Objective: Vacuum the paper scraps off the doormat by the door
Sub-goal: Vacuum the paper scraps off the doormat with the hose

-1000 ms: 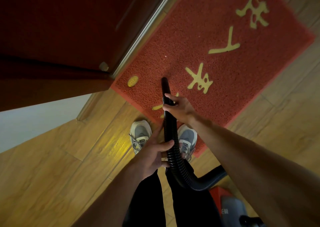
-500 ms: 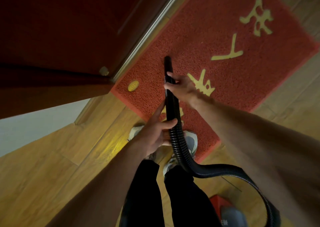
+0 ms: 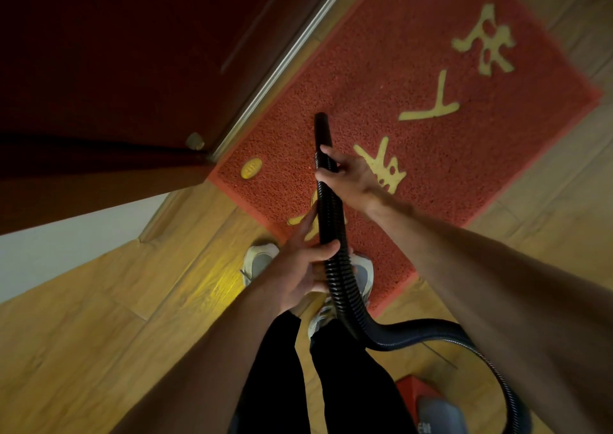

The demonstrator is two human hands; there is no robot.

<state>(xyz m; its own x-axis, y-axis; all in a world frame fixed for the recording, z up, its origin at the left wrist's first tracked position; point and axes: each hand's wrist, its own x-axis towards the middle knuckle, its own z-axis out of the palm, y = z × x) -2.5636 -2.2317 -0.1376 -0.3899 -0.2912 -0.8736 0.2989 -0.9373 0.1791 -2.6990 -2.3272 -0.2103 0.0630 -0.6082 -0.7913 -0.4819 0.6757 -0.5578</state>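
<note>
A red doormat (image 3: pixel 414 141) with yellow characters lies on the wooden floor beside the dark red door (image 3: pixel 132 52). Both my hands grip a black ribbed vacuum hose (image 3: pixel 335 268). My right hand (image 3: pixel 345 175) holds it near the smooth nozzle, whose tip (image 3: pixel 321 118) points down at the mat's middle-left part. My left hand (image 3: pixel 298 268) is wrapped around the hose lower down, above my shoes. I can make out no paper scraps on the mat; the picture is slightly blurred.
The hose loops right and down to the red and grey vacuum body (image 3: pixel 431 407) behind my legs. A metal threshold strip (image 3: pixel 282 65) runs along the mat's left edge. A white wall (image 3: pixel 66 244) is at left. My right shoe (image 3: pixel 361 274) stands on the mat's near edge.
The nozzle has been pushed forward across the mat, away from my feet, and both hands moved forward with it. The hose behind has swung out into a wider loop to the right.
</note>
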